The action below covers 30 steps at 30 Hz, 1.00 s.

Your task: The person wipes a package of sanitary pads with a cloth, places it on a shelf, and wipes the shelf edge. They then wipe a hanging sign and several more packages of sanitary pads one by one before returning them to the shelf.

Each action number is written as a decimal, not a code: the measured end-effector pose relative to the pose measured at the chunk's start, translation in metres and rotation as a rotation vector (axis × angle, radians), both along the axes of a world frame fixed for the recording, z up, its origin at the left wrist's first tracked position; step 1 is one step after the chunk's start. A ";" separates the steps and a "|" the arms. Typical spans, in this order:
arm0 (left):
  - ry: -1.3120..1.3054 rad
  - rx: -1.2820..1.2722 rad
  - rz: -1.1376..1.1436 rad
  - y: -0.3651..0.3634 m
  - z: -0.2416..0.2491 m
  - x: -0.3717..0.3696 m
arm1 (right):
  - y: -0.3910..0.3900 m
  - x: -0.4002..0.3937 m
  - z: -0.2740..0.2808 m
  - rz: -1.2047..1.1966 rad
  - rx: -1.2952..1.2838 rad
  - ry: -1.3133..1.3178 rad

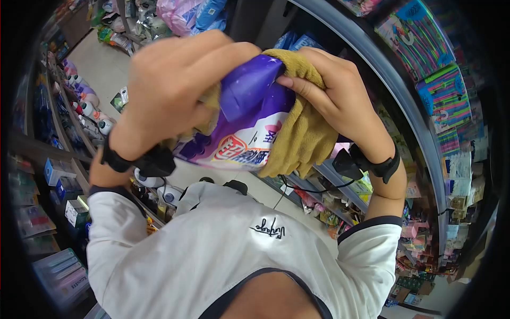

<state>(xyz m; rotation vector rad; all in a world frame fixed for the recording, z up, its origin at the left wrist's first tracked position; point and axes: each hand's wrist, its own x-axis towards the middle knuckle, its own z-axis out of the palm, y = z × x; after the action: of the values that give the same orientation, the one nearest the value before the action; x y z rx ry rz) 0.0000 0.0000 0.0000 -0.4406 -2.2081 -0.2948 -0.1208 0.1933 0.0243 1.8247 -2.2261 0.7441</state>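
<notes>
Packet [249, 125], purple and white, sits between both hands, above the white shirt [223, 250]. Left hand [175, 80] closes over its top-left; right hand [340, 98] grips a tan cloth [303, 141] pressed against its right side. Shelves [58, 175] flank the packet.

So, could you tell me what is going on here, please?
A person in a white shirt stands in a shop aisle between stocked shelves. Both hands hold a purple and white packet up in front of the chest. The left hand grips the packet's top, and the right hand presses a mustard-yellow cloth against its side.
</notes>
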 end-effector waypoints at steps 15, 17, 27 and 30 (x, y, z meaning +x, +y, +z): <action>-0.270 0.150 -0.064 -0.041 -0.006 0.012 | 0.088 -0.002 -0.066 -0.156 0.069 -0.028; -0.309 0.156 0.026 -0.048 0.002 0.018 | 0.108 -0.011 -0.076 -0.243 0.067 -0.118; -0.452 0.934 -0.168 -0.019 -0.038 0.000 | 0.056 0.028 -0.080 -0.239 -0.714 0.169; -0.310 0.984 -0.334 0.017 -0.049 -0.016 | -0.023 0.051 -0.080 -0.052 -0.739 0.387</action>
<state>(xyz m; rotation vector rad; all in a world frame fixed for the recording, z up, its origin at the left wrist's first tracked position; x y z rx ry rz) -0.0163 0.0167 -0.0487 -0.2025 -1.9538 -1.6149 -0.0697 0.1698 -0.0555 1.3808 -1.4683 0.9390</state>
